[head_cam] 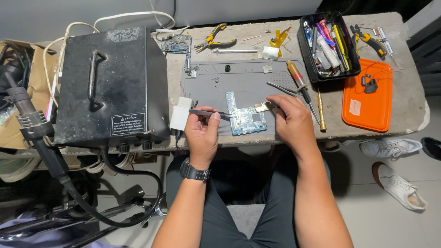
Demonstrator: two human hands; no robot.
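Observation:
A small blue circuit board [247, 119] lies on a grey work mat [239, 82] near the table's front edge. My left hand [202, 133], with a black watch on its wrist, grips dark tweezers [206, 112] whose tips reach the board's left edge. My right hand [291, 119] rests beside the board's right side and pinches a small flat metal piece [264, 107] over the board's upper right corner.
A big black box with a handle [110, 78] fills the left. A hot-air handle with hose [32, 124] hangs front left. Behind the mat lie pliers [216, 39], a second board [177, 43], a black tool bin [328, 43], an orange tray [367, 96], screwdrivers [303, 87]. White shoes [390, 149] are on the floor.

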